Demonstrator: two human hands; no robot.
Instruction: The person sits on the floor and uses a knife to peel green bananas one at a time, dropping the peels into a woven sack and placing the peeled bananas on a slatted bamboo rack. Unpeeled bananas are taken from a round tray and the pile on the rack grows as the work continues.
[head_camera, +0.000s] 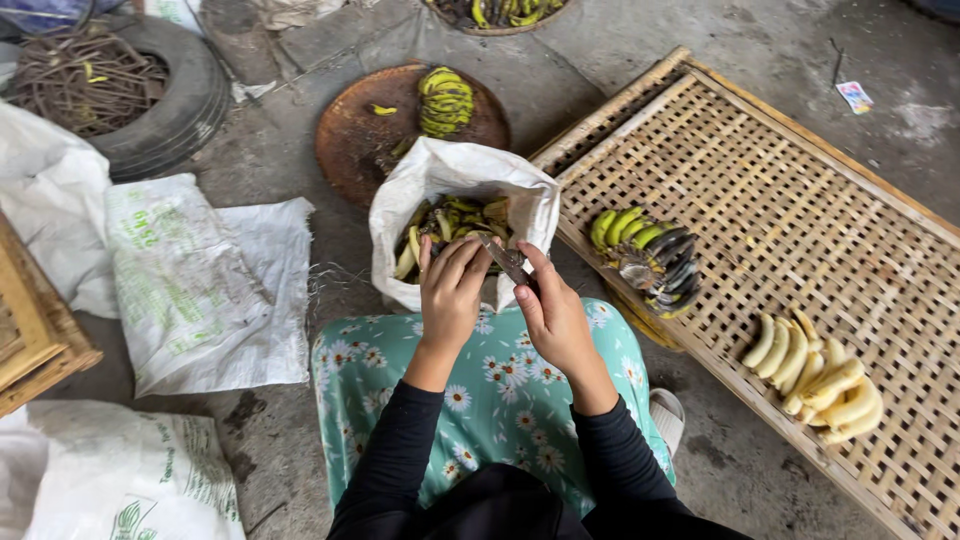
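My left hand (450, 290) and my right hand (552, 312) meet above my lap, over the mouth of a white sack (530, 205) holding banana peels (450, 225). My right hand grips a small knife (508, 260) whose blade points up and left toward the left hand's fingertips. What my left hand holds is hidden behind its fingers; it touches the blade's tip. A bunch of unpeeled green and blackened bananas (645, 255) lies on the woven bamboo tray (800, 190) to my right. Peeled pale bananas (815, 375) are piled nearer on the same tray.
A round rusty metal pan (355, 135) with another green banana bunch (446, 100) sits beyond the sack. White woven sacks (200, 280) lie on the concrete floor at left. A tyre (185, 110) filled with twigs is at far left, a wooden frame (35, 330) at the left edge.
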